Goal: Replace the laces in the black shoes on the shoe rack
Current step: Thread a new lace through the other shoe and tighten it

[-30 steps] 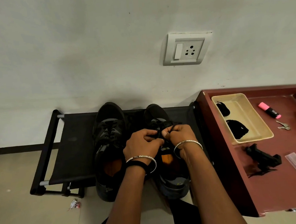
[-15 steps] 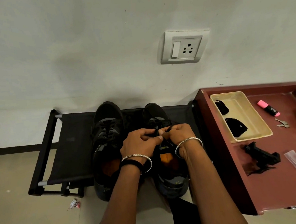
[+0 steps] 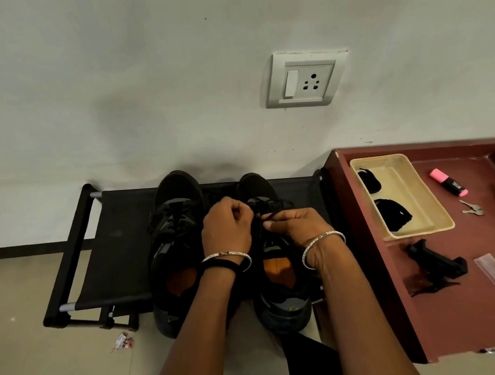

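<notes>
Both forearms come in from the lower edge and reach forward side by side to the right shoe. The left hand is over the left side of this shoe's laced part, with its back upward and its fingers curled tightly inward. The right hand is just beside it, over the right side of the same shoe. Its thumb and fingertips pinch the black lace, which runs into the curled left fingers.
</notes>
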